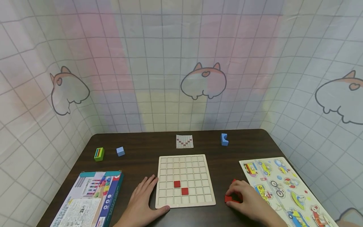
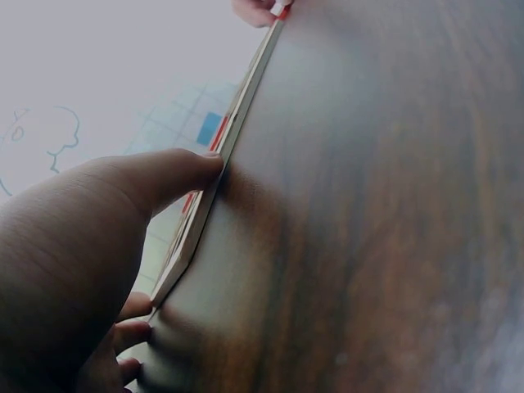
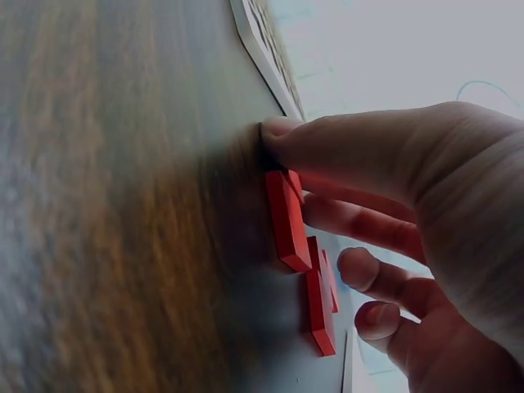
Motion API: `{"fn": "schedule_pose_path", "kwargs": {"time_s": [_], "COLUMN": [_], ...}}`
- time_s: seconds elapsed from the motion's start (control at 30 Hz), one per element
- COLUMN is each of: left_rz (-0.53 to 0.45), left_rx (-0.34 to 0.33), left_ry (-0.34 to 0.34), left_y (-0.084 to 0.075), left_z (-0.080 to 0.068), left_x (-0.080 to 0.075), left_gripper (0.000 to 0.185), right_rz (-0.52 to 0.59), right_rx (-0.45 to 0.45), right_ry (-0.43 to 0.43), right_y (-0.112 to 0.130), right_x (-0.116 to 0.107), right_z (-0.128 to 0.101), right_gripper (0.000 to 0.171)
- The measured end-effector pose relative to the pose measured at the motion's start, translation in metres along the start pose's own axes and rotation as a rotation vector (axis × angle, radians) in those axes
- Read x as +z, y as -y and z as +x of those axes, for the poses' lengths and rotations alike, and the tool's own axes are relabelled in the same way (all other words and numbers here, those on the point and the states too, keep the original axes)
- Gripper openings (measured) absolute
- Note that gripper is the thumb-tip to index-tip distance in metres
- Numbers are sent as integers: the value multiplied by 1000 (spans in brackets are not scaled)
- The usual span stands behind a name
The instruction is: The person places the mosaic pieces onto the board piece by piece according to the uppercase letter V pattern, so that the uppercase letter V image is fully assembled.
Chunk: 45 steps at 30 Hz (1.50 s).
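Note:
A pale wooden grid board [image 1: 185, 180] lies on the dark table, with two red square tiles [image 1: 181, 187] set in its lower middle cells. My left hand [image 1: 143, 197] rests flat beside the board's left edge, its thumb against the board's front left corner [image 2: 201, 217]. To the right of the board my right hand [image 1: 246, 197] covers a small pile of red tiles [image 1: 230, 198]. In the right wrist view, the fingers [image 3: 344, 143] curl over the red tiles [image 3: 288, 219] and touch one. A small pattern card [image 1: 184, 141] lies behind the board.
A boxed toy [image 1: 90, 197] lies at the front left. A green striped block [image 1: 99, 154] and a blue cube [image 1: 120, 151] sit at the left, a blue notched block [image 1: 224, 139] at the back right. A vehicle puzzle board [image 1: 286, 192] lies at the right edge.

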<state>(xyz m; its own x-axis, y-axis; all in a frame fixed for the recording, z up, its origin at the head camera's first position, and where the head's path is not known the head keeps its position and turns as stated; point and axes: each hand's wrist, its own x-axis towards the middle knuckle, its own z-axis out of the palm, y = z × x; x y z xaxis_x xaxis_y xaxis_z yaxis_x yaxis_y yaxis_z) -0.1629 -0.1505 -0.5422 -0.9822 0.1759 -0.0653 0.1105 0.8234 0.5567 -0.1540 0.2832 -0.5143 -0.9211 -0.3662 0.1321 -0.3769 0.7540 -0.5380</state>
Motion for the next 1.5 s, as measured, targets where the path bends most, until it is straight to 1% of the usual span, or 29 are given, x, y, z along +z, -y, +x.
{"fn": "schedule_pose_path", "kwargs": {"time_s": [0.23, 0.37, 0.5, 0.67, 0.77, 1.2, 1.37, 1.5], "left_rz": [0, -3, -10, -20, -24, -5, 6, 4], "left_rx": [15, 6, -6, 1, 4, 11, -1, -11], "left_ry": [-7, -2, 10, 19, 24, -24, -11, -3], "left_y": [6, 6, 5, 3, 2, 3, 2, 2], "left_z": [0, 0, 0, -1, -1, 2, 3, 2], "left_x": [3, 4, 4, 5, 5, 3, 2, 2], "left_gripper": [126, 128, 128, 126, 126, 128, 130, 131], "right_rz": [12, 2, -3, 3, 6, 64, 77, 54], "right_rx": [-20, -29, -33, -46, -63, -118, -116, -125], "right_ry": [-52, -76, -64, -31, -31, -33, -28, -30], "right_y": [7, 12, 15, 20, 23, 37, 45, 54], "right_x": [5, 7, 8, 10, 14, 33, 38, 44], "right_z": [3, 7, 11, 19, 23, 56, 68, 76], "right_gripper": [19, 19, 18, 18, 17, 14, 17, 14]}}
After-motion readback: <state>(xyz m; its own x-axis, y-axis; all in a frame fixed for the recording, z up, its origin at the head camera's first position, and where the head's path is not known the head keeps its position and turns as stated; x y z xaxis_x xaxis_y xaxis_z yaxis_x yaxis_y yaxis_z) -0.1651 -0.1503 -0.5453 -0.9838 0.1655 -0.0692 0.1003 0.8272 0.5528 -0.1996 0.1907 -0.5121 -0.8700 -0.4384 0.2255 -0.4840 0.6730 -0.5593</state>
